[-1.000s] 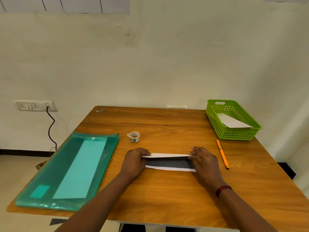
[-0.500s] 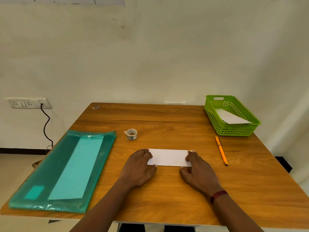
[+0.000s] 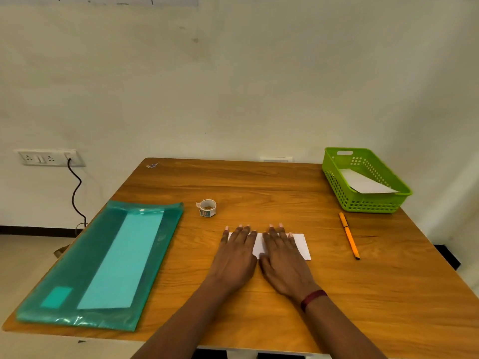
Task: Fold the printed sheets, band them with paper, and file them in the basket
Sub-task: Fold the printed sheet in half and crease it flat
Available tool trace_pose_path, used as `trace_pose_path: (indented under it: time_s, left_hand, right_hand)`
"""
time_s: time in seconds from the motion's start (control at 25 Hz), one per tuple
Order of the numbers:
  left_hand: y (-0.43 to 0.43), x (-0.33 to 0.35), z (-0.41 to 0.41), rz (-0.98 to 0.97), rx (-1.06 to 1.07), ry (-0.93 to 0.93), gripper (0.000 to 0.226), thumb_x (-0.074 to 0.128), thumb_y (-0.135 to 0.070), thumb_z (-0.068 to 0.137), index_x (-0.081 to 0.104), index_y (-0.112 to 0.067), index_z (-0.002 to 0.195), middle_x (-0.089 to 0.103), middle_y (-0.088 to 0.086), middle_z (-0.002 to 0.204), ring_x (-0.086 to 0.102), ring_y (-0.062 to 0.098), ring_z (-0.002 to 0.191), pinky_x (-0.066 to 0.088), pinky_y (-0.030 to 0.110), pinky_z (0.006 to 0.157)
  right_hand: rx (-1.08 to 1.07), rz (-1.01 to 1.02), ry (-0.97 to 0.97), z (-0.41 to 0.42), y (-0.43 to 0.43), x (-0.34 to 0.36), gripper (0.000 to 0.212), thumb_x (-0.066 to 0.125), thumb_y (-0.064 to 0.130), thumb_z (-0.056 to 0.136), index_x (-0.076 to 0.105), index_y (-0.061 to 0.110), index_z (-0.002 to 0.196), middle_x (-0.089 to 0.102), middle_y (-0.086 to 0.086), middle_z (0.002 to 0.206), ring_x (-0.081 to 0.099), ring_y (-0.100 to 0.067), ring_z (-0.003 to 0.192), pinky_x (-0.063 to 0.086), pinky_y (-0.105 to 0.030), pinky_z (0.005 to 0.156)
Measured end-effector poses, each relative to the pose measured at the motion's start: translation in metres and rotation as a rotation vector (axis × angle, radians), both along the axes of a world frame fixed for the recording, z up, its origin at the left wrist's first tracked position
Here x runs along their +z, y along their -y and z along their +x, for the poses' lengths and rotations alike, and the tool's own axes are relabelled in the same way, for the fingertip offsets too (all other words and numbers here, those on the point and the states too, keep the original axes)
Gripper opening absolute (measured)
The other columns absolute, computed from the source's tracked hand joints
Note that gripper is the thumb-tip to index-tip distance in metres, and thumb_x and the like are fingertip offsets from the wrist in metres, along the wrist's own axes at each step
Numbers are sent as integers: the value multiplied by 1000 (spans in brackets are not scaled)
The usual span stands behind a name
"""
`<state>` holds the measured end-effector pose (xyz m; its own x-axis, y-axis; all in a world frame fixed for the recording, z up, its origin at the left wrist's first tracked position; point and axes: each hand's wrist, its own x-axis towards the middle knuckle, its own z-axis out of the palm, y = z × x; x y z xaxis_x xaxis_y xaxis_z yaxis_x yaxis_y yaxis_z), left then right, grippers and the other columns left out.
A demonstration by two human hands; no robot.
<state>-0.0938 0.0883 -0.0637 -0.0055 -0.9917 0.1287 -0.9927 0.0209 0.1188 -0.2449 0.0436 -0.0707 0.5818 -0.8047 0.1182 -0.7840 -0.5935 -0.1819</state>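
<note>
A folded white sheet (image 3: 300, 245) lies flat in the middle of the wooden table (image 3: 259, 185). My left hand (image 3: 237, 251) and my right hand (image 3: 281, 255) press down on it side by side, palms flat, fingers spread. They cover most of its left and middle part; only the right end and a sliver between the hands show. A green plastic basket (image 3: 337, 186) stands at the back right corner with one white folded paper (image 3: 364, 182) inside. A small roll of paper tape (image 3: 207, 208) sits behind my left hand.
A teal plastic folder (image 3: 85, 257) with a long sheet inside lies along the table's left side, reaching its front edge. An orange pen (image 3: 349, 235) lies right of the sheet. A wall socket with a black cable (image 3: 75, 193) is at the left.
The sheet's upper flap was folded down and closed flat. Both hands then slid inward from its ends to its middle, pressing on it. The camera view shifted slightly.
</note>
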Motion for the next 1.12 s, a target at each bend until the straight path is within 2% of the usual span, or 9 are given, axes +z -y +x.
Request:
trace_pose_path:
  time_s: [0.08,0.16,0.28,0.48,0.68,0.88,1.12]
  left_hand:
    - [1,-5,-2,24,-24,-19,60,33,-35,102,13,-15,155,9,7,164,3,20,151,-3,37,121]
    - [2,-9,2,70,-13,-26,60,28,-38,103,10,-15,156,5,7,164,0,20,151,0,39,122]
    - [1,-13,8,85,24,0,60,19,-45,102,6,-22,156,1,3,164,-4,22,151,1,44,122]
    - [1,-15,18,158,122,-2,69,11,-59,97,-9,-25,155,-12,0,163,-15,24,149,-4,46,121]
    - [4,-11,20,206,128,10,71,10,-63,96,-14,-28,153,-18,-1,162,-19,24,148,-6,51,120]
    - [1,-13,19,188,176,10,70,9,-66,95,-13,-34,153,-17,-1,162,-18,24,148,-10,53,118]
    - [-5,-15,19,118,218,-46,71,12,-68,94,-1,-34,155,-4,2,164,-9,23,150,-1,48,121]
  right_hand:
    - [58,24,-87,2,1,-3,70,0,50,95,4,16,155,-2,-5,164,-8,-20,150,-5,-40,120]
    - [57,23,-125,3,2,-5,71,-5,53,94,1,17,155,-5,-3,164,-8,-20,150,-5,-41,119]
    - [6,19,-128,1,1,-4,72,-2,56,91,-1,23,155,-9,-3,163,-10,-23,150,-6,-43,120]
    - [-101,50,-136,-5,2,-8,80,-4,75,85,-4,34,154,-14,-3,162,-13,-27,149,-5,-46,121]
    - [-179,58,-173,-26,6,-5,90,4,83,81,-5,30,154,-14,-7,162,-12,-29,149,-6,-47,120]
    - [-200,45,-156,-25,1,-4,91,4,83,81,-3,29,155,-12,-8,162,-11,-27,150,-5,-48,120]
    - [-206,24,-138,-27,-3,-5,90,1,83,83,-1,29,155,-9,-8,163,-9,-27,150,-4,-48,121]
